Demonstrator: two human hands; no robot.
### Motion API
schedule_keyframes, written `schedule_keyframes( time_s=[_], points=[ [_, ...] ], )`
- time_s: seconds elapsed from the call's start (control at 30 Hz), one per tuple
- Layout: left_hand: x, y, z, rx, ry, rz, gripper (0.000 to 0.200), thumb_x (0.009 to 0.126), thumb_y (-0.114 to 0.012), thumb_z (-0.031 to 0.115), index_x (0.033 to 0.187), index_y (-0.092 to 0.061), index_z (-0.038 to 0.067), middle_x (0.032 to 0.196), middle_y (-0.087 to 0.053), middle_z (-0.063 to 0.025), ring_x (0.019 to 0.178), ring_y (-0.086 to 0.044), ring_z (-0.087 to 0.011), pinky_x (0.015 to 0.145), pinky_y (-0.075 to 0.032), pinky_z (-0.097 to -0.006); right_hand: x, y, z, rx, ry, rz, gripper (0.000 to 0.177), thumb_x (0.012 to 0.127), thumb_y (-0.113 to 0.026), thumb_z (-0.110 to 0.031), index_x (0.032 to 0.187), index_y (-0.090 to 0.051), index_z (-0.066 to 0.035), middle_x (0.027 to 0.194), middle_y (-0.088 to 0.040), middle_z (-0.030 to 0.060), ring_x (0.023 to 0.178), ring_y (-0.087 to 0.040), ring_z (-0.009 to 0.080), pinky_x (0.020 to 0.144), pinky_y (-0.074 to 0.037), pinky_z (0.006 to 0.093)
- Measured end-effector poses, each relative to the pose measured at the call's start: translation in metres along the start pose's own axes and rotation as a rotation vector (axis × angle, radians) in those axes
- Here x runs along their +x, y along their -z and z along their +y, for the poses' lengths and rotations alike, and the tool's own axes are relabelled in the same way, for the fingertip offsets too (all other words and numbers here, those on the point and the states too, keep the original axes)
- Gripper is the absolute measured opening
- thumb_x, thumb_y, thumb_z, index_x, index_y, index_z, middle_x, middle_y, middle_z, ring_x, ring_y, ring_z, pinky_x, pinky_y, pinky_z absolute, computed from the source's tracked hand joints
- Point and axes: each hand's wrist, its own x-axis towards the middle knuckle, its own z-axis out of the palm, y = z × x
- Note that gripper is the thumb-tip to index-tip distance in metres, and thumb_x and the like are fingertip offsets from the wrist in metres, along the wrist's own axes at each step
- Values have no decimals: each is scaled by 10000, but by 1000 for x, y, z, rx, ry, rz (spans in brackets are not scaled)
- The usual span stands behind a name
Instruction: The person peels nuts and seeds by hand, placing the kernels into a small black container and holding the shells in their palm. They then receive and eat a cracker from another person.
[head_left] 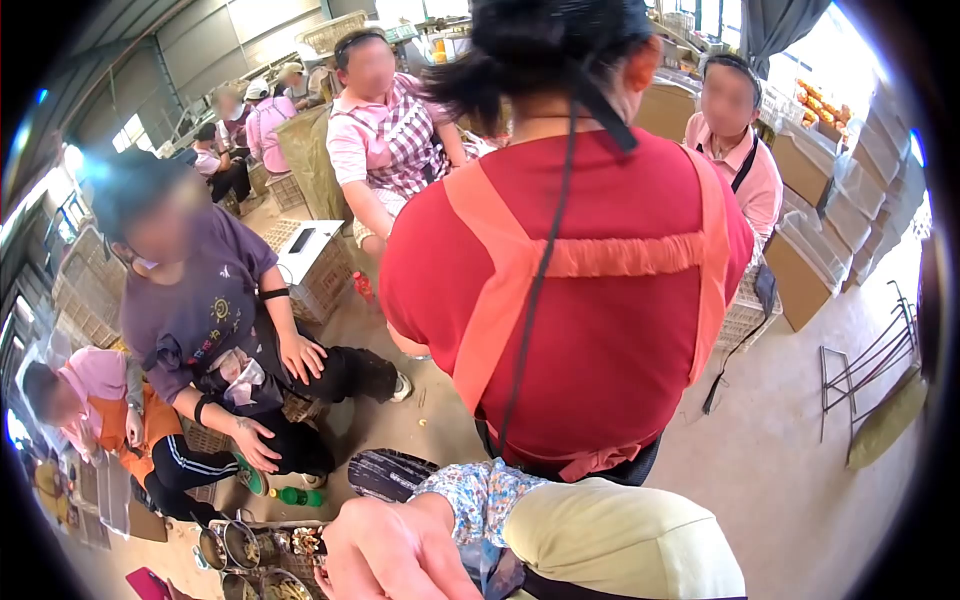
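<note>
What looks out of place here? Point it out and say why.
The green bottle seems to lie on its side on the floor, beside a seated person's green shoe; a bottle would normally stand upright, out of the way of feet. No other fault stands out clearly.

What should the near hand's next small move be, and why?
Probably a slight lift of the near hand, to show whether it holds anything: its palm and most of its fingers are hidden from this view, and the heap of brown-and-white pieces appears right beside it.
</note>
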Motion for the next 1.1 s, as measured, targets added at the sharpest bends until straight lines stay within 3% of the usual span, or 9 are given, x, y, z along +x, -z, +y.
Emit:
schedule_keyframes(
  time_s=[0.2, 0.33, 0.43, 0.63, 0.7, 0.77, 0.9, 1.03, 1.1],
  points=[
    [-3, 15, -2, -41, 1, 12, 138, 865, -487, 19, 856, -606, -50, 810, -602, -125, 764, -562, -216, 701, -493, -332, 0, -7, 4, -58, -127, -65, 168, 739, -749, -53, 819, -666, 70, 730, -607, 154, 643, -586, 252, 550, -478, 342],
    [-4, 27, 6, -83, -36, 18, 141, 864, -488, 15, 856, -610, -56, 819, -607, -133, 783, -570, -228, 723, -503, -344, 4, -4, 9, -150, -31, -178, 138, 745, -741, -42, 817, -672, 53, 753, -618, 159, 645, -588, 259, 564, -483, 344],
    [-4, 47, 27, -131, -105, 27, 143, 863, -488, 11, 857, -612, -60, 826, -611, -139, 797, -576, -237, 739, -511, -353, 0, -3, 11, -147, -35, -65, 123, 752, -730, -27, 834, -677, 49, 788, -631, 166, 695, -605, 255, 597, -486, 332],
    [-3, 97, 92, -255, -275, 15, 148, 861, -489, 5, 858, -617, -68, 839, -618, -151, 826, -588, -255, 771, -526, -371, -25, 9, 23, -517, -572, 484, 146, 758, -725, -38, 856, -676, 58, 819, -641, 165, 747, -614, 235, 621, -478, 311],
    [-5, 112, 112, -290, -315, 5, 149, 860, -489, 3, 858, -619, -70, 843, -620, -155, 836, -592, -261, 782, -531, -377, -39, 24, 41, -584, -661, 520, 184, 744, -735, -45, 876, -673, 68, 849, -648, 158, 777, -614, 215, 645, -476, 297],
    [-5, 119, 126, -318, -344, -10, 150, 859, -489, 1, 859, -620, -73, 848, -623, -159, 845, -596, -267, 792, -536, -383, -67, 42, 62, -549, -686, 683, 110, 755, -716, -58, 821, -673, 19, 698, -649, 52, 613, -592, 79, 559, -460, 195],
    [3, 130, 140, -363, -358, -56, 153, 858, -489, -4, 859, -623, -78, 857, -628, -167, 865, -603, -279, 814, -546, -395, -105, 69, 77, -802, -836, 701, 137, 722, -720, -66, 824, -673, 11, 707, -658, 39, 623, -590, 63, 580, -462, 199],
    [-20, 84, 129, -382, -402, 4, 165, 854, -483, 5, 907, -609, -88, 858, -620, -173, 885, -577, -272, 868, -510, -396, -151, 95, 95, -966, -822, 698, 147, 685, -688, -27, 826, -670, 15, 715, -659, 49, 643, -601, 95, 592, -469, 224],
    [-21, 81, 129, -376, -419, -89, 167, 856, -490, 9, 929, -604, -89, 876, -616, -182, 912, -578, -273, 879, -506, -401, -162, 98, 94, -995, -887, 701, 158, 698, -672, -49, 837, -663, 27, 729, -659, 53, 657, -603, 110, 586, -466, 241]
  ],
)
